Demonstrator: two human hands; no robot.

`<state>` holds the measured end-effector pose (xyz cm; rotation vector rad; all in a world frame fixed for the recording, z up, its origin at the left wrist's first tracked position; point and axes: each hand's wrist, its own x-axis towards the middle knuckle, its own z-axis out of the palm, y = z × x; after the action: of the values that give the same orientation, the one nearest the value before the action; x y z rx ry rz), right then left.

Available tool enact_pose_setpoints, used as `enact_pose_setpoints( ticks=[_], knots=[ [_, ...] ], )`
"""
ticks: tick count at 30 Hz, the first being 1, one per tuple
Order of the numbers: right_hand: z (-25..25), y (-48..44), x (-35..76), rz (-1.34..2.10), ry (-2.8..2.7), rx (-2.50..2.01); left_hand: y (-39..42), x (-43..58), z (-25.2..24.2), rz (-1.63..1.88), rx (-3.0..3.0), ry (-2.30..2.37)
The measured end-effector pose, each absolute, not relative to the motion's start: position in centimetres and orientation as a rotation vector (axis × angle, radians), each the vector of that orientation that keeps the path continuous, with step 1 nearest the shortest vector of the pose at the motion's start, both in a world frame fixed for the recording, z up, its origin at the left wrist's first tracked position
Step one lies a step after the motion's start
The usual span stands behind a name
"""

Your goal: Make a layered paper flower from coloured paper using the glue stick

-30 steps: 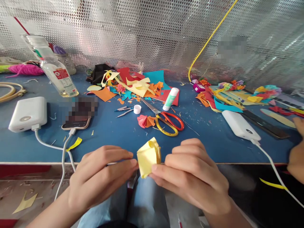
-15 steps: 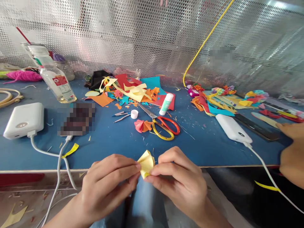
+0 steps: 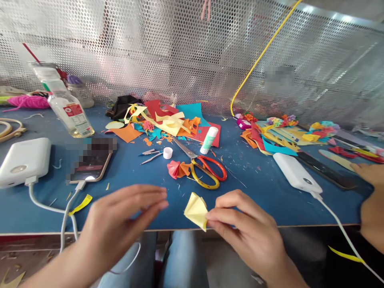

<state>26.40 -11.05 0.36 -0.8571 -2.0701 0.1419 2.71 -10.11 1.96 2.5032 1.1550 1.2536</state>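
Between thumb and fingertips, my right hand (image 3: 246, 230) pinches a folded piece of pale yellow paper (image 3: 195, 211) by its right edge, above the front of the table. My left hand (image 3: 129, 220) is off to the left, apart from the paper, its fingers stretched out and a gap showing between fingers and thumb. Beyond the paper lie scissors (image 3: 207, 170) with one red and one yellow handle. Touching them is a small pleated pink and orange paper piece (image 3: 177, 170). A glue stick (image 3: 209, 140) stands uncapped behind, and its white cap (image 3: 168, 153) lies beside a drawing compass (image 3: 150, 155).
Coloured paper scraps (image 3: 168, 122) are heaped at the back. A bottle (image 3: 71, 110), a phone (image 3: 93, 162) and a power bank (image 3: 25, 162) with cables stand left. Another power bank (image 3: 297, 172) and a dark phone (image 3: 327, 170) lie right, near another person's hand (image 3: 370, 172).
My left hand has let go of the yellow paper and moved left, fingers straightened. My right hand keeps the paper and has shifted slightly right.
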Motion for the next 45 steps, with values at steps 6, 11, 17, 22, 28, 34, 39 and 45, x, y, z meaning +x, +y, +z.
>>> enact_pose_setpoints(
  ticks=[6,11,17,22,28,34,39,45],
  knots=[
    [2.9,-6.0,28.4,0.114,-2.080,-0.796,-3.3,2.7,2.0,0.345,1.704,1.541],
    [3.0,0.9,25.7,0.726,-1.786,-0.773,-1.3,5.7,0.2,0.310,1.112,1.272],
    [-1.5,4.0,21.8,1.486,-1.123,-0.840,-1.1,7.0,0.5,0.523,1.012,1.239],
    [-1.8,2.7,22.0,1.526,-1.013,-0.842,0.0,6.7,0.4,0.630,1.056,1.261],
    [-1.4,1.7,22.2,1.557,-0.866,-0.842,0.5,6.1,-0.1,0.742,1.194,1.303],
    [-1.6,1.4,21.9,1.563,-0.792,-0.831,0.4,5.7,-0.5,0.896,1.374,1.339],
    [-2.0,1.1,21.8,1.610,-0.859,-0.806,0.5,6.0,-0.6,0.902,1.365,1.264],
    [-2.2,1.0,21.7,1.621,-0.822,-0.898,1.0,6.1,-1.5,0.898,1.366,1.317]
  ],
)
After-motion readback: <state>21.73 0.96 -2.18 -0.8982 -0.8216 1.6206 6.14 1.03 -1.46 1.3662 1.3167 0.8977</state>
